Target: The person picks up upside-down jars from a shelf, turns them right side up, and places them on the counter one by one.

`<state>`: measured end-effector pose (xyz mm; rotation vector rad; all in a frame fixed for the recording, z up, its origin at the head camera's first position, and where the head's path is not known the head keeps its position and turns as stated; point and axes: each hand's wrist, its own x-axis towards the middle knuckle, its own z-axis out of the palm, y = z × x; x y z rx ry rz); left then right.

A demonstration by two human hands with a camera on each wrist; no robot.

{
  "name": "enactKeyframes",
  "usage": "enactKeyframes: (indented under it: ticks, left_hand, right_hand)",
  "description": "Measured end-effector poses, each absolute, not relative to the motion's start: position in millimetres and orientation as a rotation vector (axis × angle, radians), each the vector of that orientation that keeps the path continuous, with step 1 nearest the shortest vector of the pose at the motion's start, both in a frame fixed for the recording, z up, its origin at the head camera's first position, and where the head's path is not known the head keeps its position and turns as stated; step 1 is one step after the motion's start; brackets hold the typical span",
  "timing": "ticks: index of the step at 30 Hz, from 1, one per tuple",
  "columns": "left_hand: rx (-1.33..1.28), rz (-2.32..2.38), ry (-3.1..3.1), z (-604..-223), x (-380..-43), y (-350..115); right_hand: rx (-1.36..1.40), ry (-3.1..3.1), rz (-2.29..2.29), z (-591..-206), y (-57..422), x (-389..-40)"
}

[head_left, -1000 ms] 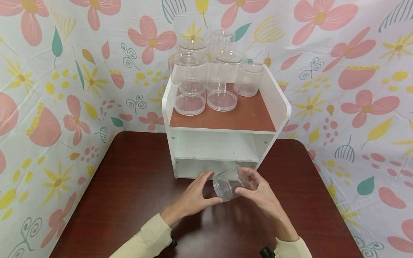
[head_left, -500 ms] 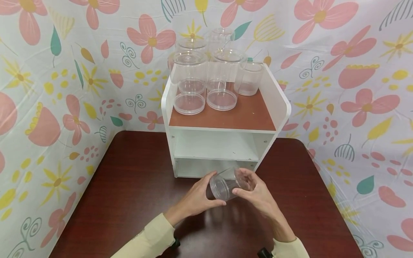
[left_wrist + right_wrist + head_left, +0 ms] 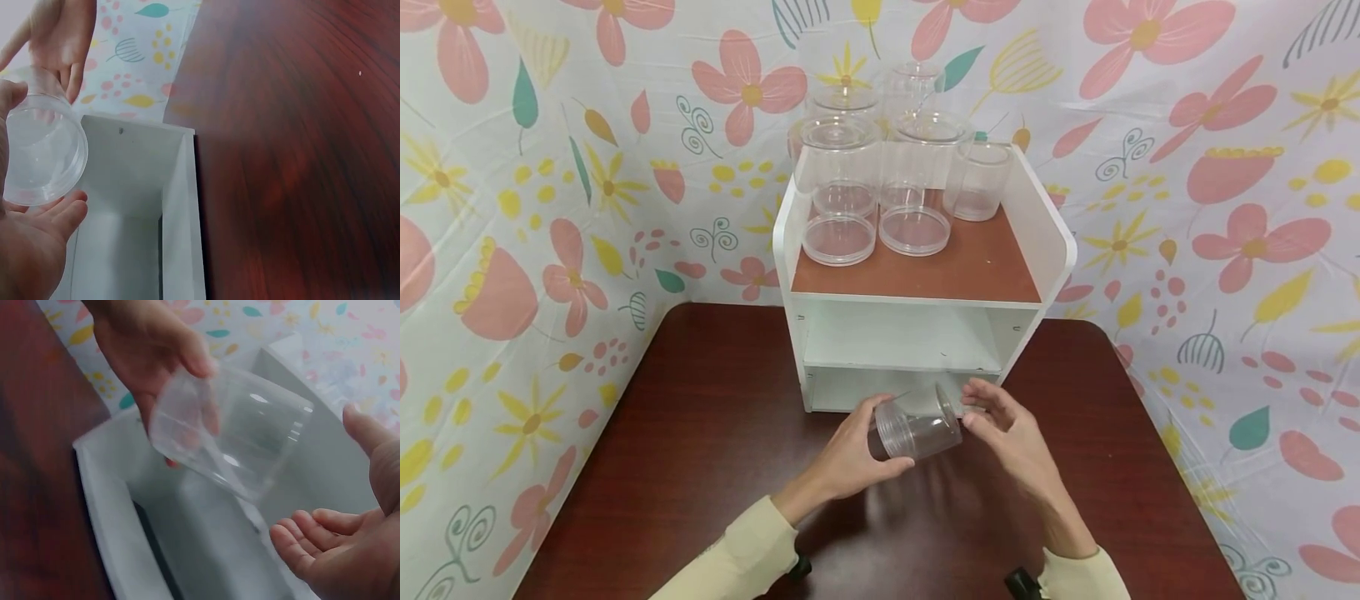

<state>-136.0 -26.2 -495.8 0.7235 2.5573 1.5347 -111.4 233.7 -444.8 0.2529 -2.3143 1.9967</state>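
A clear plastic jar (image 3: 925,421) is tilted on its side above the table, in front of the white shelf. My left hand (image 3: 857,450) grips one end of it, thumb on the near side and fingers round the far side. In the right wrist view the jar (image 3: 256,431) lies across the left hand's (image 3: 156,362) grip. My right hand (image 3: 1018,442) is just right of the jar's other end, apart from it, its fingers loosely bent with nothing between them. The left wrist view shows the round end of the jar (image 3: 47,156) close up.
A white shelf unit (image 3: 917,333) stands on the dark wood table (image 3: 715,467). On its brown top are several clear jars (image 3: 917,183), some stacked, mostly toward the left and back. Flowered cloth (image 3: 1240,275) hangs behind and at both sides.
The right hand has let go of the jar and drawn off to the right. The left hand, at first only beside the jar, has closed round it and now holds it alone.
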Motion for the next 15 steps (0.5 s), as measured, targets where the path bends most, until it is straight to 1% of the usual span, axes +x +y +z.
enactKeyframes:
  ticks: [8,15]
  left_hand:
    - [0.696,1.590,2.518,-492,-134,-42]
    - [0.688,1.625,2.518,-485,-134,-54]
  right_hand:
    - [0.018,-2.021,1.852,-422,246,-120]
    - [-0.030,-2.019,1.465,-412,261,-137]
